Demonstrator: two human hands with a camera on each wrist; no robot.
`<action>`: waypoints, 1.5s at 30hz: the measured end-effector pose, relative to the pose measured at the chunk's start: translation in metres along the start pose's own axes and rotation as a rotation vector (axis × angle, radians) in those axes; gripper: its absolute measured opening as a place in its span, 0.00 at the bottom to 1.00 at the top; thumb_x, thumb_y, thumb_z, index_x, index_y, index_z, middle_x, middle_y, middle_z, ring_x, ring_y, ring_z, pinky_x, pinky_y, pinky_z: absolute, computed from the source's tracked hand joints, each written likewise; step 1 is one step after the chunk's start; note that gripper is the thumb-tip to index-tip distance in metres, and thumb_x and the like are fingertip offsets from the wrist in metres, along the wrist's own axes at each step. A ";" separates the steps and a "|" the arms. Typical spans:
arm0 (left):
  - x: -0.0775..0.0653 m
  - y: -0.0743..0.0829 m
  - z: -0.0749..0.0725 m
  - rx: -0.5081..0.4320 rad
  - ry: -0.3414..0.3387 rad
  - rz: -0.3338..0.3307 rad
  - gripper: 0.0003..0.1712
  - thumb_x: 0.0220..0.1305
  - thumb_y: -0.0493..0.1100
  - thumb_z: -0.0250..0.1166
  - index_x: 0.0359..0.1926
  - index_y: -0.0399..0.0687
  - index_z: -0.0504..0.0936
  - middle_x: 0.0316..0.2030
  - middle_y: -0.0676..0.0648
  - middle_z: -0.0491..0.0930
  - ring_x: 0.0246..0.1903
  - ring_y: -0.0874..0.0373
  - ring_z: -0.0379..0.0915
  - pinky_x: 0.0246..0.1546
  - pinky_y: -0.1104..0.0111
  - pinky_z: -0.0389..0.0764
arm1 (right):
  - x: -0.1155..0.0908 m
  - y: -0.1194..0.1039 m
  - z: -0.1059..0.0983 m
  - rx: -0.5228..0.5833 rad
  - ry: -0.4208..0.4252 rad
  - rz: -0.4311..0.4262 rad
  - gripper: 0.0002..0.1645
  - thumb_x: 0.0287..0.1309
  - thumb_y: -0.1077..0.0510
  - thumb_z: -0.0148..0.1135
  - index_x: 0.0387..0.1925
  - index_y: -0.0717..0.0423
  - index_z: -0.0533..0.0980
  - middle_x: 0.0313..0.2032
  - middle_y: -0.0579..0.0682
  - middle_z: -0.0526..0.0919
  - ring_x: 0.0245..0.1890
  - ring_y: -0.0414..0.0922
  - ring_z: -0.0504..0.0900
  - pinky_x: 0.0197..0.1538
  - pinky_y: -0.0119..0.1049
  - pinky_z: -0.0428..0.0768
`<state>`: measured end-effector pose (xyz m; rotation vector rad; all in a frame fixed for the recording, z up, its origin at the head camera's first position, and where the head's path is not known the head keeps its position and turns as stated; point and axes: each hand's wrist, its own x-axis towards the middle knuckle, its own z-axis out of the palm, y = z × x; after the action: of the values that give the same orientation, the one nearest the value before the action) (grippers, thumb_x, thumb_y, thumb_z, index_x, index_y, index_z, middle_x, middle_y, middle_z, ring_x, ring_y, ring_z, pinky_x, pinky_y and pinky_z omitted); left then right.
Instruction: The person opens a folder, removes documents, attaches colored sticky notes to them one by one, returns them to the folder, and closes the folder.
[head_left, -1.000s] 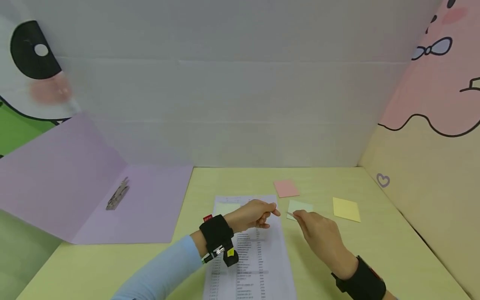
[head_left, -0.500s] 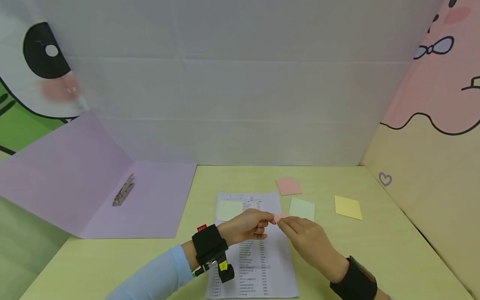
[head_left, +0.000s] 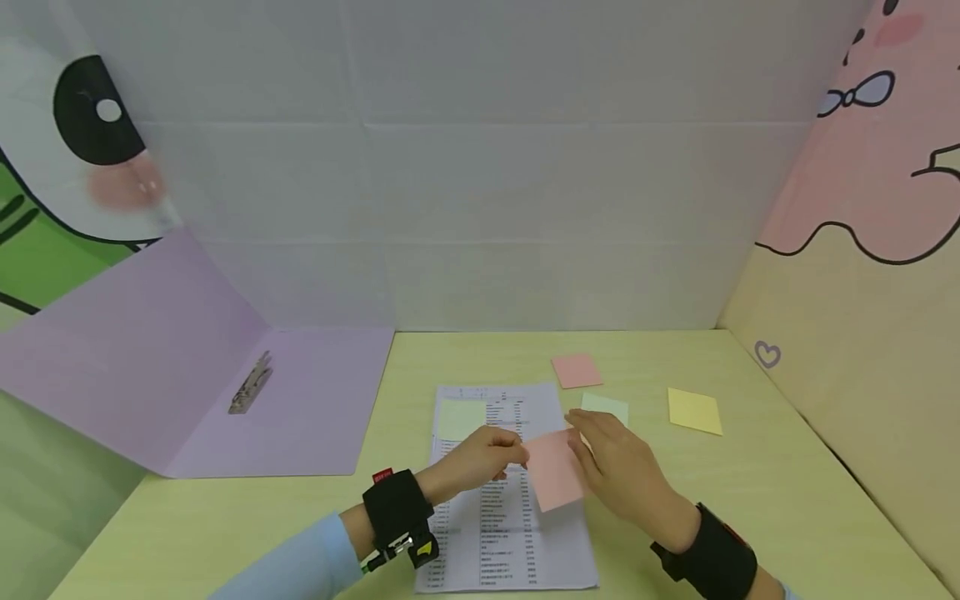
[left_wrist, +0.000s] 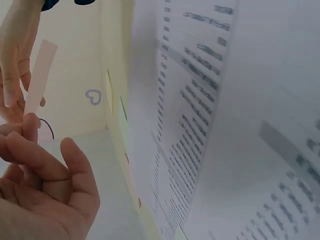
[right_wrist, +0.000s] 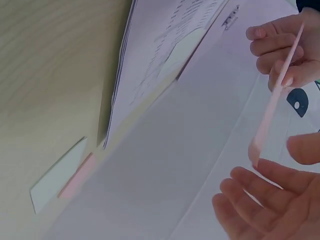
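Note:
A pink sticky note (head_left: 555, 471) is held up above a stack of printed sheets (head_left: 498, 542), face tilted toward me in the head view. My left hand (head_left: 472, 460) pinches its upper left corner between thumb and finger. At the opposite edge, my right hand (head_left: 622, 467) touches the note with a fingertip; in the right wrist view the thumb of that right hand (right_wrist: 275, 200) stands apart from the note (right_wrist: 272, 107). Seen edge-on in the left wrist view, the note (left_wrist: 42, 75) spans both hands. A pale green note (head_left: 460, 419) lies on the top sheet's upper left.
Behind the right hand lie another pink note (head_left: 577, 371), a partly covered light green note (head_left: 606, 406) and a yellow note (head_left: 694, 411). An open purple folder (head_left: 322, 408) with a metal clip (head_left: 251, 383) occupies the left. Printed walls (head_left: 480, 183) enclose the table.
The pink note came in between both hands and turned from nearly edge-on to face me. The right hand first moved left toward the left hand, which then drew slightly left and down.

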<state>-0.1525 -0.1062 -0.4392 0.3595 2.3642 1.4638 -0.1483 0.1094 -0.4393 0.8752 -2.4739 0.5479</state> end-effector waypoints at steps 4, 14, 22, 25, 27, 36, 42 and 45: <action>-0.009 -0.010 -0.005 0.156 -0.013 0.078 0.15 0.64 0.44 0.54 0.27 0.38 0.80 0.18 0.53 0.68 0.14 0.63 0.54 0.19 0.74 0.58 | 0.004 -0.007 0.004 0.017 -0.141 0.092 0.09 0.55 0.57 0.61 0.39 0.56 0.79 0.45 0.50 0.81 0.48 0.46 0.78 0.40 0.38 0.79; -0.019 -0.021 -0.018 0.488 0.009 0.084 0.11 0.61 0.45 0.57 0.31 0.48 0.84 0.16 0.58 0.66 0.13 0.67 0.56 0.15 0.76 0.55 | 0.016 -0.016 0.025 0.091 -0.293 0.066 0.05 0.53 0.59 0.63 0.24 0.50 0.76 0.22 0.39 0.74 0.22 0.34 0.67 0.25 0.26 0.65; -0.004 -0.035 -0.024 0.522 0.002 -0.032 0.10 0.57 0.43 0.58 0.30 0.46 0.85 0.26 0.53 0.77 0.18 0.64 0.62 0.18 0.74 0.60 | 0.031 -0.012 0.056 0.062 -0.444 0.064 0.10 0.57 0.57 0.60 0.22 0.50 0.72 0.17 0.40 0.68 0.18 0.37 0.64 0.22 0.28 0.62; 0.002 -0.041 -0.025 0.550 0.017 -0.062 0.10 0.55 0.43 0.59 0.31 0.46 0.86 0.25 0.54 0.77 0.19 0.64 0.64 0.19 0.74 0.62 | 0.037 -0.009 0.068 0.059 -0.493 0.081 0.10 0.57 0.58 0.59 0.21 0.52 0.71 0.17 0.42 0.69 0.18 0.39 0.65 0.22 0.30 0.62; 0.006 -0.044 -0.026 0.564 0.028 -0.074 0.10 0.54 0.43 0.59 0.28 0.46 0.86 0.20 0.54 0.74 0.17 0.64 0.62 0.17 0.74 0.59 | 0.042 -0.008 0.076 0.048 -0.512 0.096 0.11 0.56 0.58 0.60 0.21 0.53 0.71 0.17 0.43 0.69 0.19 0.40 0.66 0.23 0.31 0.63; 0.022 -0.057 -0.026 0.584 0.043 -0.113 0.12 0.52 0.43 0.60 0.15 0.50 0.81 0.12 0.57 0.67 0.15 0.63 0.57 0.17 0.73 0.55 | 0.052 -0.003 0.092 0.024 -0.592 0.192 0.10 0.53 0.58 0.61 0.19 0.54 0.72 0.19 0.46 0.72 0.20 0.42 0.68 0.22 0.33 0.66; 0.023 -0.056 -0.025 0.574 0.037 -0.140 0.13 0.51 0.43 0.61 0.13 0.49 0.79 0.10 0.57 0.62 0.14 0.63 0.56 0.17 0.73 0.54 | 0.053 -0.005 0.092 0.024 -0.618 0.214 0.10 0.53 0.58 0.61 0.20 0.55 0.73 0.19 0.46 0.72 0.21 0.43 0.69 0.22 0.35 0.67; 0.024 -0.055 -0.024 0.599 0.033 -0.133 0.14 0.51 0.44 0.61 0.12 0.49 0.77 0.09 0.58 0.60 0.14 0.64 0.56 0.17 0.73 0.54 | 0.053 -0.006 0.092 0.017 -0.631 0.224 0.10 0.53 0.57 0.60 0.21 0.55 0.73 0.20 0.47 0.72 0.21 0.44 0.69 0.22 0.35 0.67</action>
<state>-0.1860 -0.1403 -0.4820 0.3090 2.7543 0.6815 -0.2074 0.0336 -0.4847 0.8825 -3.1706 0.4055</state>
